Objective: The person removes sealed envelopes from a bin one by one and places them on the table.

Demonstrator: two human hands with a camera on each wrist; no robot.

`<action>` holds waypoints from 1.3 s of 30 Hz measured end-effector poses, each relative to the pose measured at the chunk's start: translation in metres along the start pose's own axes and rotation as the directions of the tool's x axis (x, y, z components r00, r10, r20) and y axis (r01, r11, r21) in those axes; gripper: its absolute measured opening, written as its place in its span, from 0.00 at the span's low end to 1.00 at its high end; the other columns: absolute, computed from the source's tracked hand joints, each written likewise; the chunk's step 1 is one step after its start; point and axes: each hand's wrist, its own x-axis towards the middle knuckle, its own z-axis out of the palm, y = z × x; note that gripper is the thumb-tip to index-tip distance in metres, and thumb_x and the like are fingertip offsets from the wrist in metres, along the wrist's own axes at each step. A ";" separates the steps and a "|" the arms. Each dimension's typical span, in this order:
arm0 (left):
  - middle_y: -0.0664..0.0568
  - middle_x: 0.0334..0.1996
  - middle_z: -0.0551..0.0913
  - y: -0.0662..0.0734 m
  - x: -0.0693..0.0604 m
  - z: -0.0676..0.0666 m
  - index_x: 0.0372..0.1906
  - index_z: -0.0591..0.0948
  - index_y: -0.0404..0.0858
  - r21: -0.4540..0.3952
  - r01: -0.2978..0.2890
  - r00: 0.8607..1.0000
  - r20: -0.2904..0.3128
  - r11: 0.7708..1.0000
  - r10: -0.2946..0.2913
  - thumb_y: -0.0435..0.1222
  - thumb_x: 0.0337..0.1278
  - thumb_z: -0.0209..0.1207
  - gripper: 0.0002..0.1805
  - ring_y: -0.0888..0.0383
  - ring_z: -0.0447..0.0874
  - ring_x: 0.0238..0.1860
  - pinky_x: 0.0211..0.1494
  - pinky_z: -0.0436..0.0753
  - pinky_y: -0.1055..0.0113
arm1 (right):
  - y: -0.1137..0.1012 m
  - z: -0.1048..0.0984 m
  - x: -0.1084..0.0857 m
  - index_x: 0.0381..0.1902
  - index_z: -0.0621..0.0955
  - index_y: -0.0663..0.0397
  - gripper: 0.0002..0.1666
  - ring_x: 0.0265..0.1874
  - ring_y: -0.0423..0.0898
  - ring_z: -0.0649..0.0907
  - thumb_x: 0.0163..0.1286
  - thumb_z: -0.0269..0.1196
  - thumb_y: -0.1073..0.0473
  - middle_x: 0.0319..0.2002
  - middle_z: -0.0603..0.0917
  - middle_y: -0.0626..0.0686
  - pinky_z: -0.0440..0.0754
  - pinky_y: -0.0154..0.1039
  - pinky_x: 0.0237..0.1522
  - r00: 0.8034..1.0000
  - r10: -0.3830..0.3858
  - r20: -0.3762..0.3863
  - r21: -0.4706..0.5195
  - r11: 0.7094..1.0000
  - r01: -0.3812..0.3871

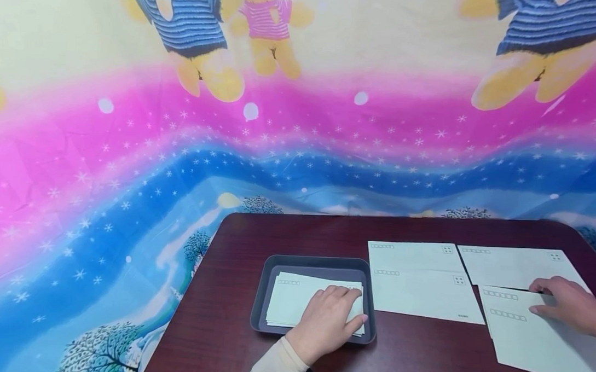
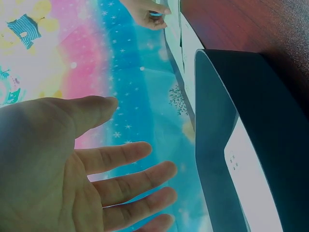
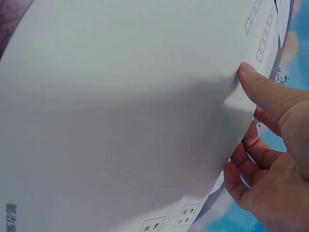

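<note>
My left hand is over a grey tray that holds a small stack of white envelopes. In the left wrist view its fingers are extended and spread, apart from the tray, with nothing between them. At the right, my right hand pinches the far edge of a white envelope printed with rows of postcode boxes. The right wrist view puts the thumb on the envelope's face and the other fingers behind its edge. Another envelope's edge overlaps there; how many are gripped is hidden.
Two overlapping envelopes lie right of the tray on the dark red table. Another envelope lies behind the right hand. A patterned cloth hangs behind the table's far edge.
</note>
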 end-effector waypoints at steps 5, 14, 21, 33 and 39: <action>0.56 0.55 0.86 0.000 0.000 0.000 0.62 0.80 0.47 0.000 0.003 1.000 0.002 1.000 -0.003 0.53 0.70 0.58 0.23 0.58 0.83 0.56 0.56 0.82 0.62 | -0.003 0.000 -0.002 0.28 0.79 0.56 0.17 0.30 0.49 0.78 0.49 0.78 0.60 0.28 0.80 0.49 0.78 0.51 0.36 0.999 -0.022 -0.028 -0.020 1.000 0.022; 0.56 0.55 0.87 0.000 0.002 0.000 0.62 0.80 0.47 0.016 -0.003 1.000 -0.005 1.000 0.003 0.53 0.69 0.58 0.23 0.58 0.83 0.56 0.56 0.82 0.62 | -0.008 -0.004 -0.001 0.28 0.78 0.56 0.16 0.30 0.48 0.79 0.49 0.78 0.61 0.28 0.81 0.48 0.78 0.52 0.37 0.997 -0.038 -0.064 -0.003 0.999 0.038; 0.58 0.54 0.86 0.007 0.008 0.000 0.62 0.80 0.49 0.031 -0.021 1.000 0.016 0.999 0.020 0.55 0.70 0.56 0.23 0.60 0.83 0.56 0.54 0.81 0.63 | -0.006 -0.006 0.006 0.28 0.79 0.58 0.16 0.31 0.51 0.80 0.50 0.77 0.63 0.28 0.81 0.49 0.78 0.55 0.38 0.997 -0.021 -0.073 0.019 1.000 0.023; 0.62 0.49 0.87 0.025 0.010 0.007 0.58 0.81 0.51 0.109 -0.101 0.994 -0.019 0.989 0.103 0.56 0.68 0.57 0.21 0.63 0.83 0.51 0.49 0.80 0.68 | -0.004 -0.013 0.019 0.31 0.80 0.65 0.17 0.32 0.57 0.81 0.50 0.77 0.64 0.29 0.82 0.56 0.78 0.56 0.37 0.996 -0.029 -0.084 0.029 0.999 0.031; 0.64 0.48 0.86 0.034 0.010 0.013 0.57 0.81 0.53 0.137 -0.130 0.991 -0.003 0.982 0.132 0.57 0.68 0.57 0.20 0.65 0.82 0.50 0.46 0.78 0.70 | -0.005 -0.016 0.029 0.32 0.80 0.67 0.16 0.32 0.56 0.82 0.50 0.76 0.64 0.29 0.83 0.56 0.79 0.56 0.38 0.996 -0.040 -0.076 0.029 0.999 0.043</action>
